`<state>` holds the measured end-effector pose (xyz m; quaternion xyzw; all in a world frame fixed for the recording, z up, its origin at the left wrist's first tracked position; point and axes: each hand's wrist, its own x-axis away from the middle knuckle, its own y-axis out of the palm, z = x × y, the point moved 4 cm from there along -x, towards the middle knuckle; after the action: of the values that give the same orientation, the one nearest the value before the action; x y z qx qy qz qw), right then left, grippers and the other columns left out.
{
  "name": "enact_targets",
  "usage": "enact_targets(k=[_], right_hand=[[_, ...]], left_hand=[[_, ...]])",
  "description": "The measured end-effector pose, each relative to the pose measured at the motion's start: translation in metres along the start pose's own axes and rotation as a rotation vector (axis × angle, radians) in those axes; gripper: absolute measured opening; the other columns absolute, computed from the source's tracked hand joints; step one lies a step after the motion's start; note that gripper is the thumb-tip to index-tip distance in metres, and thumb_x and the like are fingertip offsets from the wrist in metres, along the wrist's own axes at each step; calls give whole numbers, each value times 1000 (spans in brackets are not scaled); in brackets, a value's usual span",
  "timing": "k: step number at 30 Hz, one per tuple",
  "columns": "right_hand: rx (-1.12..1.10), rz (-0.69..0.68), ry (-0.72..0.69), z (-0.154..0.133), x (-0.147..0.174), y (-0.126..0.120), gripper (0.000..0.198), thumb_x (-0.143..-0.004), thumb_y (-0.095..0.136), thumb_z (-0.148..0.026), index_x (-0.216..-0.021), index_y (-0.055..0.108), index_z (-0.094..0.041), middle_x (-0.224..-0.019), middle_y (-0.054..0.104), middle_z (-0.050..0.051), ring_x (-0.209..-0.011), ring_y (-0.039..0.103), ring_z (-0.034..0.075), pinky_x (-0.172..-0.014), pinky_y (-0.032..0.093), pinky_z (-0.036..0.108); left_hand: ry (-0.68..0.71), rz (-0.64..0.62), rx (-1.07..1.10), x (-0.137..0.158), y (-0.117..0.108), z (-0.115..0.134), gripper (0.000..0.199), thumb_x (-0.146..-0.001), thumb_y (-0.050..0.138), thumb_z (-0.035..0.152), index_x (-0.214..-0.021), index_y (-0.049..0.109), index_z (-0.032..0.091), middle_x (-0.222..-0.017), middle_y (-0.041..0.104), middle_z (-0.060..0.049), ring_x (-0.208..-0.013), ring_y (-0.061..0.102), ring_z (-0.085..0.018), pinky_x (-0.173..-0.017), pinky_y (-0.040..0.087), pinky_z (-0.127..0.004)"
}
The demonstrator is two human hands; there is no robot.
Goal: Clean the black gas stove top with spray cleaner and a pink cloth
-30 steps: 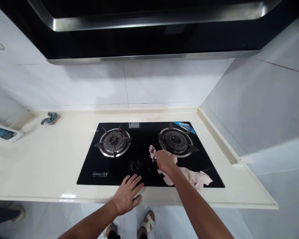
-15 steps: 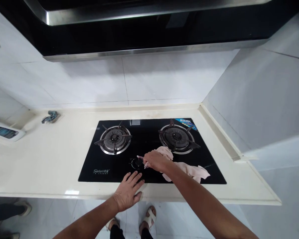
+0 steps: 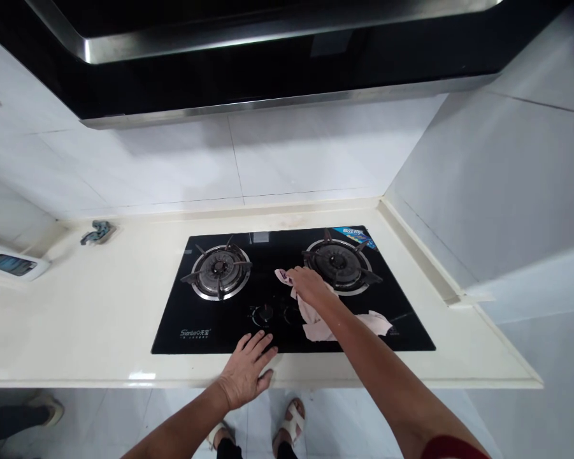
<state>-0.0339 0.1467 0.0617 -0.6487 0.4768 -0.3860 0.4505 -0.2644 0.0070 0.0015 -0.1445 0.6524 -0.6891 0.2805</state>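
Observation:
A black glass gas hob (image 3: 229, 322) with two burners is set into a cream counter (image 3: 100, 319). My right hand (image 3: 308, 285) presses a pale pink cloth (image 3: 322, 322) onto the glass between the left burner (image 3: 218, 271) and the right burner (image 3: 339, 262), just above the two knobs (image 3: 266, 313). The cloth trails back under my forearm toward the hob's front right. My left hand (image 3: 243, 373) lies flat, fingers spread, on the hob's front edge and the counter lip.
A dark range hood (image 3: 267, 57) hangs overhead. A white device with a screen (image 3: 10, 266) and a small grey object (image 3: 96, 232) sit at the counter's left back. A white wall closes the right side. Another person's shoe (image 3: 43, 408) shows at the lower left.
My right hand swept the cloth left to the knobs, then up toward the gap between the burners. The left hand stayed planted.

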Motion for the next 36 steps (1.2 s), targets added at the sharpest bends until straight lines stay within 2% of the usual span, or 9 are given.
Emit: enact_targets(k=[5, 10, 13, 16, 20, 24, 29, 33, 36], right_hand=[[-130, 13, -104, 28, 49, 13, 45, -103, 26, -25, -130, 63, -23, -133, 65, 6, -122, 59, 17, -104, 42, 30], [-84, 208, 108, 54, 140, 44, 50, -98, 36, -44, -142, 54, -28, -152, 49, 8, -139, 43, 32, -113, 32, 58], [43, 100, 245, 66, 180, 54, 72, -87, 53, -58, -153, 37, -36, -164, 28, 5, -147, 25, 44, -108, 23, 75], [72, -65, 366, 73, 195, 52, 98, -68, 73, -58, -154, 31, -40, -165, 24, 6, -147, 19, 49, -104, 24, 77], [31, -58, 528, 59, 189, 52, 88, -62, 79, -43, -144, 49, -35, -151, 42, 12, -131, 42, 46, -91, 43, 64], [-193, 172, 368, 29, 187, 59, 46, -69, 69, -30, -115, 68, -24, -118, 61, 11, -105, 58, 30, -89, 49, 46], [-568, 389, 463, 44, 181, 9, 49, -75, 66, -52, -113, 61, -23, -101, 64, 4, -87, 63, 23, -76, 53, 36], [-536, 508, 300, 28, 112, -54, 58, -75, 66, -57, -122, 58, -23, -114, 61, 6, -100, 60, 24, -85, 51, 37], [-344, 311, 141, -7, 43, -52, 56, -76, 67, -54, -123, 62, -24, -128, 54, 9, -118, 53, 30, -97, 45, 42]], left_hand=[[-14, -24, 10, 1, 1, 1, 51, -93, 55, 40, -143, 51, 27, -153, 48, -6, -143, 38, -28, -117, 27, -48], [-29, -42, 17, 1, 1, 0, 52, -94, 55, 40, -143, 50, 28, -154, 47, -6, -144, 38, -28, -117, 28, -49], [-22, -56, 18, -1, 0, 1, 54, -91, 57, 37, -143, 50, 28, -154, 47, -6, -143, 39, -29, -116, 29, -49], [-20, -63, 14, -2, -1, 1, 56, -88, 60, 32, -143, 50, 27, -154, 47, -7, -142, 40, -30, -115, 29, -50], [-19, -73, 14, -3, -1, 1, 58, -87, 61, 31, -143, 50, 26, -154, 47, -7, -142, 41, -31, -115, 30, -51], [-21, -59, 33, -2, -1, 2, 55, -90, 59, 35, -144, 49, 27, -155, 47, -6, -143, 40, -29, -116, 29, -50], [-34, -30, 58, -1, -4, 3, 53, -94, 54, 44, -143, 49, 27, -154, 47, -6, -143, 39, -29, -116, 29, -49], [-27, -34, 68, 0, -7, 4, 53, -94, 54, 46, -143, 50, 26, -154, 48, -7, -143, 39, -29, -116, 27, -49], [-26, -32, 77, 1, -6, 4, 53, -94, 54, 46, -142, 51, 25, -153, 48, -8, -143, 40, -29, -117, 27, -48]])
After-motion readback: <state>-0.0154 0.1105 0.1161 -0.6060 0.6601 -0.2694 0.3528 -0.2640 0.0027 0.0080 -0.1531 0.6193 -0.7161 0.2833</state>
